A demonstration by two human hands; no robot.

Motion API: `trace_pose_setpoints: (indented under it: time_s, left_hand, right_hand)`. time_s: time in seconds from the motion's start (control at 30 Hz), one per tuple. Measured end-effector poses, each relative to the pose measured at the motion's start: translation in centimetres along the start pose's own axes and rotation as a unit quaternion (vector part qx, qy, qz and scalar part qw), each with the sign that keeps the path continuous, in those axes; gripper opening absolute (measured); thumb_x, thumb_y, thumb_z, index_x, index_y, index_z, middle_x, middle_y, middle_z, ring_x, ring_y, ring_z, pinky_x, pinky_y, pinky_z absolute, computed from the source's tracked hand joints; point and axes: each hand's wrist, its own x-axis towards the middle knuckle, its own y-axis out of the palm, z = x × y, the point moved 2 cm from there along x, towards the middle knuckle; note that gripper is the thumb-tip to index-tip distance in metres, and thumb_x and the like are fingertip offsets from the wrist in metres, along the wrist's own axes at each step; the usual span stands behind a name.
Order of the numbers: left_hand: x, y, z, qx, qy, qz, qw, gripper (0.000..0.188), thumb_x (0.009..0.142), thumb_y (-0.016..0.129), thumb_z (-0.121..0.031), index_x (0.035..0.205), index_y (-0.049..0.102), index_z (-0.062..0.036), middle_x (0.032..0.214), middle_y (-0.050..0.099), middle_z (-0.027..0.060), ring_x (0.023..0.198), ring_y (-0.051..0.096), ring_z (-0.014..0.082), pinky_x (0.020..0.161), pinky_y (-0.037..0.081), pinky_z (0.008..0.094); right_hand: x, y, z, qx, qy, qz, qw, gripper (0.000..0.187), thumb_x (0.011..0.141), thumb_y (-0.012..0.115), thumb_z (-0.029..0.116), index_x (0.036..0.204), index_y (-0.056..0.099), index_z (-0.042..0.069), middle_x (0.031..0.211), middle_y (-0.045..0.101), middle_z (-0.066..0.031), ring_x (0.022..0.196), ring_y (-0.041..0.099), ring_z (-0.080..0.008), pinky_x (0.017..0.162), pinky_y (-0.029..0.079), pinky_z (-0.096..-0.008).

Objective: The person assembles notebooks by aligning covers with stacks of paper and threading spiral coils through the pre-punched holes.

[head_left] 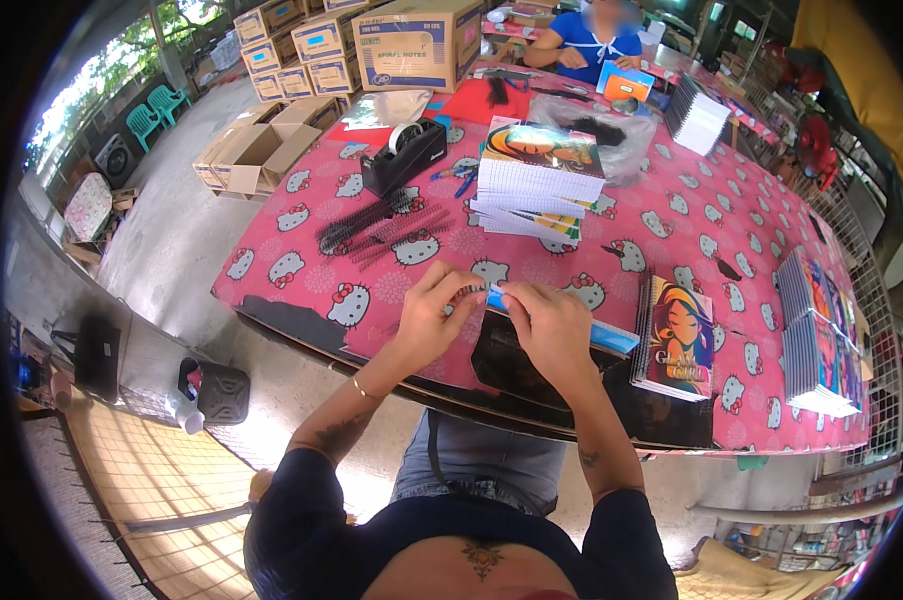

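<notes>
Both my hands work at the near edge of the table, over a thin notebook point(614, 338) with a blue strip showing, seen nearly edge-on. My right hand point(550, 325) is closed on its left end, thumb and fingers pinching the blue edge. Just to the left, my left hand point(430, 318) is closed in a pinch. A short piece of dark spiral coil point(465, 291) appears at its fingertips, partly hidden by them. Right of my hands lies a stack of spiral notebooks point(674, 335) with an illustrated cover. Beyond is a taller pile of notebooks point(542, 170), its lower ones fanned out.
Loose black and reddish spiral coils point(387, 232) lie left of the pile, near pliers point(459, 175) and a black tape dispenser point(404, 155). More notebook stacks point(812, 345) stand far right. Cartons point(412, 45) rise behind. Across the table sits another person point(587, 45).
</notes>
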Motion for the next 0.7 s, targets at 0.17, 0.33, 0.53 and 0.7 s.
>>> trace_pose_setpoints:
  time_s: [0.17,0.33,0.53,0.7]
  left_hand:
    - [2.9,-1.7,-0.3,-0.05,0.022,0.17,0.984,0.027,0.089,0.073,-0.01,0.114,0.067,-0.0042,0.103,0.062,0.0138,0.085,0.064,0.031,0.072,0.052,0.0396]
    - [3.2,-0.8,0.2,0.044,0.06,0.207,0.976,0.037,0.088,0.074,-0.023,0.12,0.063,-0.0076,0.114,0.059,0.0143,0.097,0.062,0.0338,0.077,0.051,0.0403]
    - [-3.1,4.6,-0.9,0.33,0.084,0.113,0.933,0.085,0.095,0.055,-0.055,0.149,0.037,0.0083,0.155,0.038,0.0273,0.145,0.032,0.0463,0.115,0.015,0.0668]
    - [-0.9,4.6,-0.4,0.415,0.081,0.092,0.901,0.089,0.093,0.053,-0.059,0.148,0.038,0.0099,0.156,0.036,0.0298,0.148,0.03,0.0451,0.117,0.004,0.0691]
  right_hand:
    - [-0.2,-1.0,0.0,-0.034,-0.004,0.025,0.999,0.016,0.088,0.07,0.017,0.103,0.068,0.014,0.083,0.068,-0.0056,0.076,0.068,-0.0274,0.069,0.05,-0.0413]
    - [-0.8,-1.8,-0.2,-0.049,0.024,0.044,0.998,0.014,0.088,0.068,0.016,0.102,0.069,0.014,0.084,0.068,-0.0067,0.074,0.068,-0.0285,0.068,0.05,-0.0414]
    - [-1.1,-1.7,-1.2,-0.029,0.053,0.038,0.997,0.014,0.09,0.066,0.02,0.102,0.07,0.013,0.083,0.069,-0.0068,0.073,0.068,-0.0306,0.066,0.052,-0.0431]
    - [-1.4,-2.2,-1.5,-0.039,0.044,0.069,0.996,0.022,0.089,0.066,0.022,0.109,0.068,0.014,0.085,0.069,-0.0061,0.075,0.069,-0.0296,0.067,0.052,-0.0423]
